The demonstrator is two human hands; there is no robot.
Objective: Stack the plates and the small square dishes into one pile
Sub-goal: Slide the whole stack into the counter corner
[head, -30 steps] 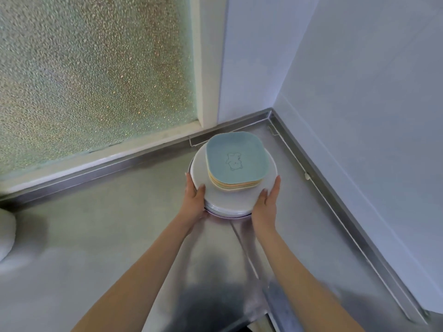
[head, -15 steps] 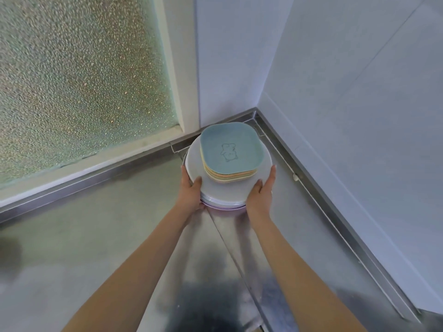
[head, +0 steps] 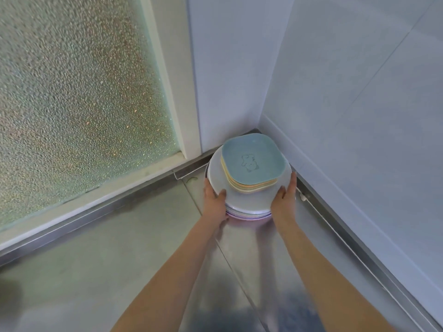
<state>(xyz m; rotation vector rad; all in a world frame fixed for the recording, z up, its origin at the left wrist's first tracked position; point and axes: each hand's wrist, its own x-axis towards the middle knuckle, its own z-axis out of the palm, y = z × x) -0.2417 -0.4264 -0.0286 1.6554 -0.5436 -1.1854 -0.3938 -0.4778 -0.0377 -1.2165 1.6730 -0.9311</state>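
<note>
One pile stands in the far corner of the steel counter. Its lower part is a stack of round plates (head: pixel 249 202), white on top with pastel rims below. On them sits a stack of small square dishes (head: pixel 253 161); the top one is light blue with a small bear drawing, with yellow and orange ones under it. My left hand (head: pixel 214 202) grips the plate stack's left rim, thumb on top. My right hand (head: pixel 284 200) grips the right rim the same way. Whether the pile's base touches the counter is hidden.
The steel counter (head: pixel 119 259) has a raised metal lip along the back and right edges. A frosted glass window (head: pixel 72 80) fills the back left, with a white frame post beside it. White walls (head: pixel 347 116) meet right behind the pile.
Both hands have pushed the pile farther back toward the wall corner, still holding its rims. The camera view has turned to the right with it.
</note>
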